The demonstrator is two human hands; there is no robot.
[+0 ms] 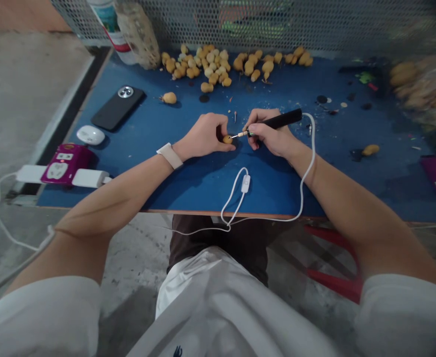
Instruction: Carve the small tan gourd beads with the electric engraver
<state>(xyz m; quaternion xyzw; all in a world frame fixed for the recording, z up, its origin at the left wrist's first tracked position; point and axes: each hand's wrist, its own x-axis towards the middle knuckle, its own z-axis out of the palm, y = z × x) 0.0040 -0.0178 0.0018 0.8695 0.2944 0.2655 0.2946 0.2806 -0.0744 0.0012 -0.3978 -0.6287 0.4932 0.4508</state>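
My left hand [205, 136] rests on the blue table [188, 173], fingers closed round a small yellow-brown nut [227, 140]. My right hand [268, 136] grips a black pen-shaped corded tool [277, 120] like a pencil. Its thin metal tip touches the nut from the right. The tool's white cable [307, 168] loops round my right wrist and runs down over the table's front edge, with an inline switch [245, 183]. A pale watch strap [170, 155] sits on my left wrist.
Many more yellow nuts [210, 64] lie heaped at the table's back, with single ones at the left [169, 97] and the right [370, 149]. A black phone [118, 107], a white earbud case [90, 135] and a magenta power strip [66, 163] lie at the left. Wire mesh [277, 25] backs the table.
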